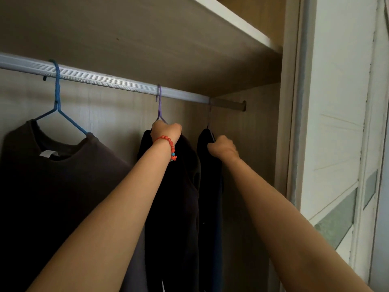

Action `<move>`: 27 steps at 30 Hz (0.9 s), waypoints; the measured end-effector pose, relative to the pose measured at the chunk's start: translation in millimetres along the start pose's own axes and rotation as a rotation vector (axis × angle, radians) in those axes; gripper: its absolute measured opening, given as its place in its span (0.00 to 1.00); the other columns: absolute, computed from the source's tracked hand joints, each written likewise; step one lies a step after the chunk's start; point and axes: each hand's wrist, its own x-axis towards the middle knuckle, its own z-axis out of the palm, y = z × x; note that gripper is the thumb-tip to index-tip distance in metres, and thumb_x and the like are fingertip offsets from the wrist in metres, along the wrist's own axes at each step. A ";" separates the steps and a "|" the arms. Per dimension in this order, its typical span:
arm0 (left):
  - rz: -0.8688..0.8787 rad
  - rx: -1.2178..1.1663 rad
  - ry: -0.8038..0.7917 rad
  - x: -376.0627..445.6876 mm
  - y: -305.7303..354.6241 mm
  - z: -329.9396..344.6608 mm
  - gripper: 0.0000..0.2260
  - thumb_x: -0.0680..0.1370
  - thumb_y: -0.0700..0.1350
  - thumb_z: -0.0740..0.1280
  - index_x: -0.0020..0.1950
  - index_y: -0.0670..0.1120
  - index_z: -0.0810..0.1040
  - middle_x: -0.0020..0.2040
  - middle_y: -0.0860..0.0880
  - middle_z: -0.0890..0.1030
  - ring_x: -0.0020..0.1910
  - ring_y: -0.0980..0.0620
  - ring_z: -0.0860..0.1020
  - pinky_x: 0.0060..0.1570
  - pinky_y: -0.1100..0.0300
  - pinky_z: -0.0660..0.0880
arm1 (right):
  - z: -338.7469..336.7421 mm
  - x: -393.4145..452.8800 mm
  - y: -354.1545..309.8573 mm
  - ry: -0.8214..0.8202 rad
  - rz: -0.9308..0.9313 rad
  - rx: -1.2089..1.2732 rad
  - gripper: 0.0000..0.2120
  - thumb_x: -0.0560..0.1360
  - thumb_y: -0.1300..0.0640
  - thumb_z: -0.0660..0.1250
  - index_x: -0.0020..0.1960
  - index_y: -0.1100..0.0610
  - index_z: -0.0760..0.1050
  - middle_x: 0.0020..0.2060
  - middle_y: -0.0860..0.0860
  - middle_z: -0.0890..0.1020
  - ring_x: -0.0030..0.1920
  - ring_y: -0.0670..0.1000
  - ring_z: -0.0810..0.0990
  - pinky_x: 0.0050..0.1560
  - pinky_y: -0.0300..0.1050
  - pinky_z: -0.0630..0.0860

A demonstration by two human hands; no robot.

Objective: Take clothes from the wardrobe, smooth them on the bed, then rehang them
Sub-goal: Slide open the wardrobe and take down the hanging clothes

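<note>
Three dark garments hang from a silver rail (126, 82) inside the wardrobe. My left hand (166, 130), with a red bead bracelet on the wrist, grips the top of the middle black garment (174, 197) just under its purple hanger (159, 102). My right hand (222, 147) grips the shoulder of the dark garment at the right end (210, 186), whose thin hanger hook (209, 114) is hard to make out. A dark brown sweater (63, 186) hangs on a blue hanger (57, 89) at the left, untouched.
A shelf board (189, 39) runs close above the rail. The wardrobe side panel (282, 123) and a white sliding door (341, 123) stand at the right. The back wall of the wardrobe is pale wood.
</note>
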 end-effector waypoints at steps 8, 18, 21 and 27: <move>-0.085 -0.096 -0.042 -1.3 6.9 -7.3 0.15 0.71 0.36 0.65 0.57 0.36 0.73 0.45 0.42 0.79 0.38 0.47 0.78 0.35 0.59 0.76 | -17.8 -0.3 -5.6 0.209 -0.097 0.218 0.15 0.77 0.57 0.58 0.33 0.60 0.69 0.47 0.65 0.80 0.53 0.62 0.79 0.44 0.47 0.70; -0.093 -0.181 -0.094 -8.1 20.1 -13.0 0.12 0.70 0.35 0.70 0.52 0.33 0.79 0.35 0.45 0.77 0.30 0.51 0.74 0.25 0.70 0.72 | -42.8 -42.4 2.4 0.232 -0.248 0.213 0.10 0.78 0.55 0.57 0.41 0.59 0.71 0.40 0.57 0.78 0.43 0.58 0.77 0.41 0.48 0.72; -0.070 -0.165 -0.083 -6.0 28.9 -18.2 0.15 0.70 0.37 0.72 0.53 0.31 0.77 0.41 0.41 0.80 0.37 0.46 0.77 0.37 0.66 0.76 | -45.7 -54.1 11.1 0.207 -0.230 0.211 0.12 0.78 0.56 0.58 0.42 0.61 0.74 0.39 0.58 0.78 0.41 0.58 0.78 0.40 0.49 0.73; 0.032 -0.165 -0.142 -18.2 49.3 -25.1 0.14 0.70 0.37 0.72 0.54 0.34 0.79 0.43 0.42 0.80 0.44 0.47 0.78 0.46 0.58 0.76 | -49.4 -75.6 29.8 0.177 -0.199 0.222 0.12 0.78 0.55 0.59 0.44 0.62 0.76 0.38 0.58 0.80 0.41 0.59 0.79 0.43 0.52 0.76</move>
